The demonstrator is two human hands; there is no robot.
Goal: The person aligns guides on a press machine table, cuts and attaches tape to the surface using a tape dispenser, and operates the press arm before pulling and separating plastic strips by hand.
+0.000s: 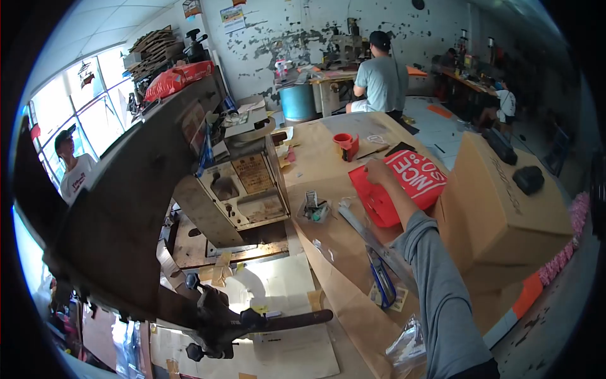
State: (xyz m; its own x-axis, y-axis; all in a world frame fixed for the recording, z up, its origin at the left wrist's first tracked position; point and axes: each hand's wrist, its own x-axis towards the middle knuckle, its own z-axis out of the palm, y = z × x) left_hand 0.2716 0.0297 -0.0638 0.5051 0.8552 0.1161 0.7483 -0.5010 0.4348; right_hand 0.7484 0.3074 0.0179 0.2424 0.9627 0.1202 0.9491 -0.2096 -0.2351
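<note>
My right hand reaches in from the lower right in a grey sleeve. Its fingers are curled closed at the upper left edge of a flat red bag with white lettering. This bag lies on the brown paper-covered table, against a cardboard box. Just beyond the hand stands a red tape dispenser. Nearer to me are a long grey bar, partly hidden under my arm, and a blue utility knife. My left hand is out of view.
On the left looms a large metal machine with a lever and black knobs. A small clear tub holds loose bits. The cardboard box stands right. One person sits at the back; another is far left.
</note>
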